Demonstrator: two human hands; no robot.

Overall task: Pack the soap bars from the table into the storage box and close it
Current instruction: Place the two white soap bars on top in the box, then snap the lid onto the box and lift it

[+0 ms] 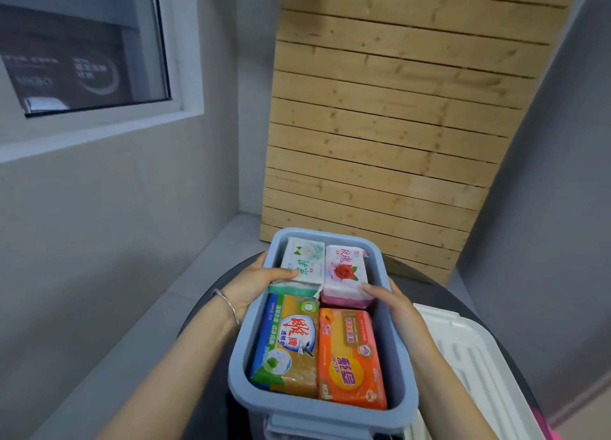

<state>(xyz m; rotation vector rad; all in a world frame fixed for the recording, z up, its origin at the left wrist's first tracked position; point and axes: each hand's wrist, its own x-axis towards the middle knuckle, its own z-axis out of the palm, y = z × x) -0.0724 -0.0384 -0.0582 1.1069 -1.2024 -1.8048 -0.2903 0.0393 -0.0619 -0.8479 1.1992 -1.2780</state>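
A blue storage box stands open on a dark round table. Inside lie a white-green soap bar, a pink rose soap bar, a yellow-blue soap bar and an orange soap bar. My left hand grips the box's left wall, with the thumb resting on the white-green bar. At the box's right wall, my right hand has its thumb on the pink bar. The white lid lies to the right of the box.
A wooden slatted panel leans against the wall behind the table. A grey wall with a window is at the left, and a grey ledge runs along it.
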